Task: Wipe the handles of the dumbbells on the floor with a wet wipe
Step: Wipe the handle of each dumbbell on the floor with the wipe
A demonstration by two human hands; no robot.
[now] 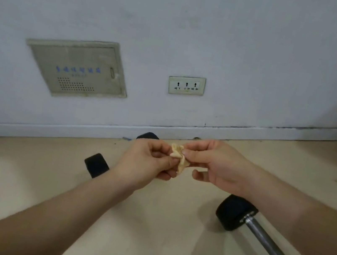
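A crumpled pale wet wipe (178, 156) hangs in the air at the middle of the view. My left hand (149, 161) and my right hand (219, 164) both pinch it between fingertips. On the floor at the lower right lies a dumbbell with black ends and a shiny metal handle (266, 244). A second dumbbell lies behind my left hand: one black end (97, 165) shows to the left of my wrist, the other black end (148, 136) shows near the wall. Its handle is hidden by my hand.
A pale wall with a white skirting board (74, 132) runs across the back. On it sit a beige access panel (77, 67) and a triple power socket (186, 85). The floor (158, 225) is light beige.
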